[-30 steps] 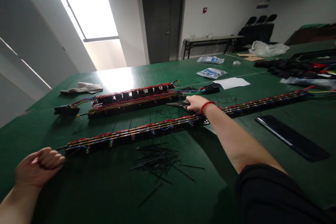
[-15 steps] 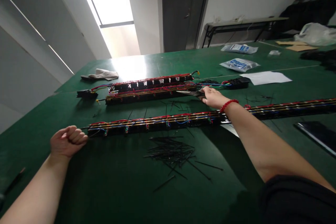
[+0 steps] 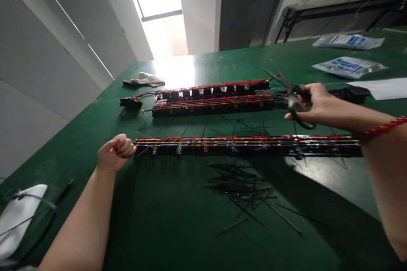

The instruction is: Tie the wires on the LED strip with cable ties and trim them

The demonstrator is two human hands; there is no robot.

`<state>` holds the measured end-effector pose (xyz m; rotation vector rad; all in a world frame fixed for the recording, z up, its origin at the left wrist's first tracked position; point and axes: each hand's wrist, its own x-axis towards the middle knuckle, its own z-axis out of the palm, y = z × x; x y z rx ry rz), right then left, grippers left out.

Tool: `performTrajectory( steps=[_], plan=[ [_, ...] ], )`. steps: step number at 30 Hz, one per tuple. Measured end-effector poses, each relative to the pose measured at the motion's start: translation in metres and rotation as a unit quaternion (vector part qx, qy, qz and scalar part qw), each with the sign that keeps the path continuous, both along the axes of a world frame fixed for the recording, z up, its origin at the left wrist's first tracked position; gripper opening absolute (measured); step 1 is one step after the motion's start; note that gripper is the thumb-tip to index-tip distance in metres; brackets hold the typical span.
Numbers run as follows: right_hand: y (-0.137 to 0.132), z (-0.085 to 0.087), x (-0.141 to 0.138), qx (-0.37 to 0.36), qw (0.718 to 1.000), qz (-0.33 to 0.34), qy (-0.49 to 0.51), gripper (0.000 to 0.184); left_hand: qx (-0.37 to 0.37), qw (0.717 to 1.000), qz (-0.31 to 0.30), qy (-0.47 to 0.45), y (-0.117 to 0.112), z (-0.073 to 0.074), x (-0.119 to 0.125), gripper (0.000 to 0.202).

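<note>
My right hand (image 3: 318, 103) holds scissors (image 3: 288, 87) by their handles, above the far side of the table. Their blades are spread and point up and to the left, with the far wired strips behind them. My left hand (image 3: 116, 152) is closed in a fist at the left end of a long black strip (image 3: 219, 146) carrying red, blue and gold-coloured wires. A short lead at that end runs into the fist; its grip is mostly hidden. Black zip ties stick up from the long strip, and a pile of loose zip ties (image 3: 241, 184) lies before it.
Two shorter wired strips (image 3: 210, 106) lie behind the long one, with a black connector (image 3: 130, 102) at their left. A grey cloth (image 3: 148, 79), plastic packets (image 3: 348, 66) and white paper (image 3: 381, 89) lie farther back. A white object with a cable (image 3: 22, 216) is at the lower left.
My right hand has lifted the scissors off the far strips toward me, and their blades have spread apart. The view has shifted left; my left fist stays at the strip's end.
</note>
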<state>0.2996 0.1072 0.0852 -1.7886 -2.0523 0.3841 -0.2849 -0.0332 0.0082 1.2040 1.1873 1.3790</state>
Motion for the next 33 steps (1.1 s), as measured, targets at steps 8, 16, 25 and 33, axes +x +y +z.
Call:
performTrajectory(
  steps=[8,16,25,33],
  plan=[
    [-0.049,0.032,-0.102,0.094,0.969,0.149,-0.172,0.050,-0.055,0.964,-0.026,0.260,0.061,0.038,0.015,0.027],
    [-0.077,0.024,-0.223,0.047,0.924,0.296,-0.238,0.034,-0.126,0.934,-0.154,0.298,0.088,0.020,0.020,0.042],
    [-0.074,0.017,-0.275,-0.030,0.921,0.280,-0.267,0.034,-0.135,0.938,-0.186,0.259,0.092,0.022,0.020,0.028],
    [-0.072,0.011,-0.284,-0.086,0.920,0.297,-0.242,0.033,-0.141,0.953,-0.201,0.178,0.095,0.017,0.015,0.027]
  ],
)
